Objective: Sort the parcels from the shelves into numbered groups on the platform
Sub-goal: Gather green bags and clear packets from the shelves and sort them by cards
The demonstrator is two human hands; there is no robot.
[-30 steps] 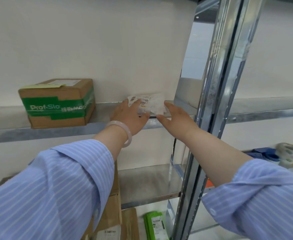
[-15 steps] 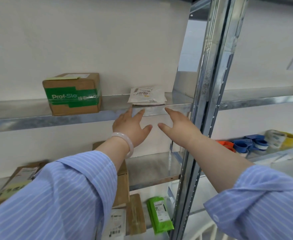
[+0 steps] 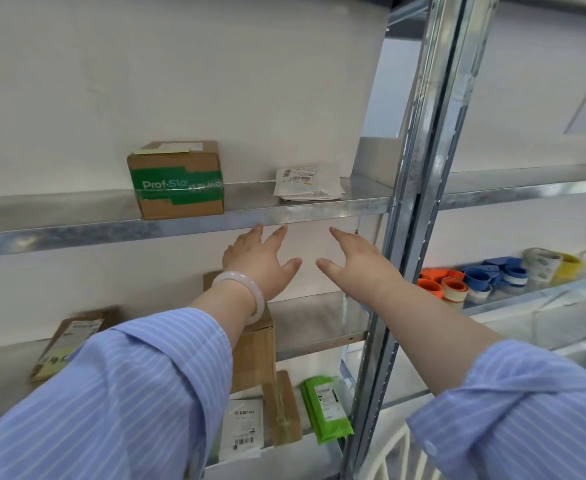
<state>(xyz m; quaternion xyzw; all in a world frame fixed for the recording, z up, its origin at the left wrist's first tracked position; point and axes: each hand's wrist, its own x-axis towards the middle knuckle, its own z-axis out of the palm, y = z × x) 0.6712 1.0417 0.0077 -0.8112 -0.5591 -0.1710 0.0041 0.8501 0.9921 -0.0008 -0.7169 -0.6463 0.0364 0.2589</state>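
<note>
On the upper galvanised metal shelf (image 3: 77,230), toward its right end, lies a small flat white plastic mailer pouch with a barcode label (image 3: 307,185). It sits well to the right of a brown cardboard box banded in green tape (image 3: 177,181). The left hand (image 3: 262,263) and the right hand (image 3: 352,259) hover just below the shelf's front edge, fingers spread, holding nothing. The pouch looks light, soft and slippery, so pinching its near edge would probably serve best.

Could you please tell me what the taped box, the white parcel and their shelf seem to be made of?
Taped box: matte brown cardboard, sealed with glossy green printed tape. White parcel: probably a soft plastic mailer, wrinkled, faintly shiny, paper label. Shelf: metal, likely galvanised steel, given its mottled silvery sheen.
</note>
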